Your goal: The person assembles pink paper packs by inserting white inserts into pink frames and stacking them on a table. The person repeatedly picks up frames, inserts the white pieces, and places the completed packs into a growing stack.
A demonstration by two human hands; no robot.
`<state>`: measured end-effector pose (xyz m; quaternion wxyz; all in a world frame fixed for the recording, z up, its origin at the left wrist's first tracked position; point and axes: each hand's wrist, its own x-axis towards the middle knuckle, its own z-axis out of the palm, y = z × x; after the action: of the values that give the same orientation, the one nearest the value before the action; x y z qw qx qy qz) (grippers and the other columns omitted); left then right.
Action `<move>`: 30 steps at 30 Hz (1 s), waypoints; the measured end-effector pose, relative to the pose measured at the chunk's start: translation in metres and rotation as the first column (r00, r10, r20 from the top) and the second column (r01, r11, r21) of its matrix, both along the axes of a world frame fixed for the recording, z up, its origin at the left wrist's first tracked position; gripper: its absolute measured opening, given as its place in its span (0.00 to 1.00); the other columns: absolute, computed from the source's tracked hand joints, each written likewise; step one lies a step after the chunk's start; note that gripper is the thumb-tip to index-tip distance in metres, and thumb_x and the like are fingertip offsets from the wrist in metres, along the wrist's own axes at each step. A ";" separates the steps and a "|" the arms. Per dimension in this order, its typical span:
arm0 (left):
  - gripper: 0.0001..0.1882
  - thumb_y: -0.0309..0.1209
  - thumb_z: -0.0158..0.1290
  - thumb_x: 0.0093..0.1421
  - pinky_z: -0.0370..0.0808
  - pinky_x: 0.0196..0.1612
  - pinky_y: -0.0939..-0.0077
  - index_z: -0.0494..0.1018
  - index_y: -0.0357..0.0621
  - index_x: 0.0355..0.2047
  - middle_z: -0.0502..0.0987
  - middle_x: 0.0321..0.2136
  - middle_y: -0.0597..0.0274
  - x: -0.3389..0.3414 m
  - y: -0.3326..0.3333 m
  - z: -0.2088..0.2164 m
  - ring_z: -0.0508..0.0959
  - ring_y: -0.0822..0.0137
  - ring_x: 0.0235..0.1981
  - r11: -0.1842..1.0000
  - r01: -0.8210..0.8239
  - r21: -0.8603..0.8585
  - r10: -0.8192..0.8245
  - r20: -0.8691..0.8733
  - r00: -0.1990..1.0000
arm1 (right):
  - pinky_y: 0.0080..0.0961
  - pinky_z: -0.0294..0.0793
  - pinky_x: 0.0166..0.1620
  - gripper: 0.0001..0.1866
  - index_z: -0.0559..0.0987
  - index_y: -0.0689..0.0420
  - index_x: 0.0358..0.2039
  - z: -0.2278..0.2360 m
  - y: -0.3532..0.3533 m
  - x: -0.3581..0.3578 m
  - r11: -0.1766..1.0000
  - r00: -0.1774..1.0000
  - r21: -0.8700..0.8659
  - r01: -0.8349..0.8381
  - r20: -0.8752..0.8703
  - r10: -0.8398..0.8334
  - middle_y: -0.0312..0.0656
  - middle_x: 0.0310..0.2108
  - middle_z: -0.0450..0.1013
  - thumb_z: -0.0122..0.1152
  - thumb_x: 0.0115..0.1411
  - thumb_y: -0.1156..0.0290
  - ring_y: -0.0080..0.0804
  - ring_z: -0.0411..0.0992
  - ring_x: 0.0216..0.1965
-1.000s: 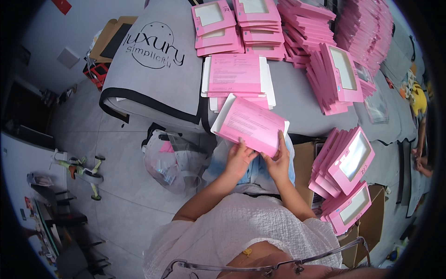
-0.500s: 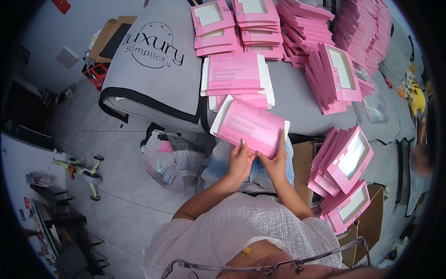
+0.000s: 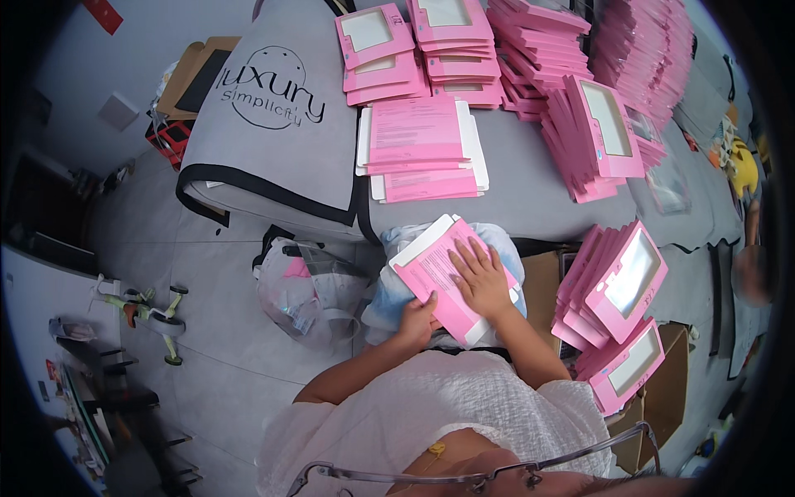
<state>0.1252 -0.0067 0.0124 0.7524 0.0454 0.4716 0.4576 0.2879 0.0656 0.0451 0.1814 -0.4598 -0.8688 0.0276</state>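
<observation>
A flat pink cardboard box (image 3: 432, 283) with white end flaps lies slanted over my lap, its printed side up. My left hand (image 3: 418, 320) grips its near left edge, thumb on top and fingers underneath. Spread flat across the box's right half is my right hand (image 3: 482, 280), palm down with fingers apart. Ahead on the grey sofa (image 3: 513, 161) lie similar flat boxes (image 3: 418, 137) with white flaps, stacked printed side up. To my right, pink boxes with clear windows (image 3: 621, 282) lean in a fanned stack.
More windowed pink boxes (image 3: 454, 25) are piled along the sofa's back, with a leaning stack (image 3: 592, 137) at right. A clear plastic bag (image 3: 302, 286) of scraps sits on the floor to my left. An open brown carton (image 3: 658, 398) stands at lower right. A child's balance bike (image 3: 149, 315) is at far left.
The box has come down closer to me and turned steeper. My right hand has shifted from its near right edge to lie flat on top; my left hand still holds it.
</observation>
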 end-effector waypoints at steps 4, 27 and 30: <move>0.15 0.34 0.45 0.66 0.75 0.48 0.65 0.67 0.37 0.47 0.74 0.43 0.56 -0.001 0.000 -0.002 0.76 0.62 0.44 0.999 0.030 0.043 -0.029 -0.016 0.999 | 0.54 0.43 0.63 0.24 0.67 0.48 0.57 -0.003 0.007 0.011 0.981 0.979 0.018 0.195 0.051 -0.196 0.40 0.62 0.57 0.47 0.61 0.57 0.44 0.50 0.65; 0.24 0.43 0.38 0.64 0.60 0.47 0.73 0.65 0.39 0.52 0.64 0.26 0.64 -0.028 0.084 0.102 0.64 0.70 0.32 0.727 -0.332 0.601 -0.123 0.590 0.798 | 0.33 0.51 0.63 0.24 0.64 0.61 0.58 0.116 -0.018 0.014 0.655 0.462 -0.336 -0.676 -0.887 0.022 0.49 0.61 0.57 0.48 0.65 0.63 0.36 0.53 0.63; 0.24 0.45 0.38 0.64 0.60 0.46 0.74 0.66 0.39 0.49 0.64 0.26 0.65 -0.026 0.094 0.096 0.63 0.70 0.32 0.776 -0.319 0.545 -0.163 0.662 0.732 | 0.29 0.59 0.58 0.21 0.67 0.62 0.55 0.112 -0.018 0.020 0.682 0.526 -0.551 -0.480 -0.804 -0.279 0.45 0.54 0.65 0.46 0.66 0.63 0.33 0.63 0.57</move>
<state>0.0987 0.0871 0.1082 0.7899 0.1018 -0.0132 0.6046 0.3077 0.0478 0.1571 0.3784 -0.3607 -0.6086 0.5969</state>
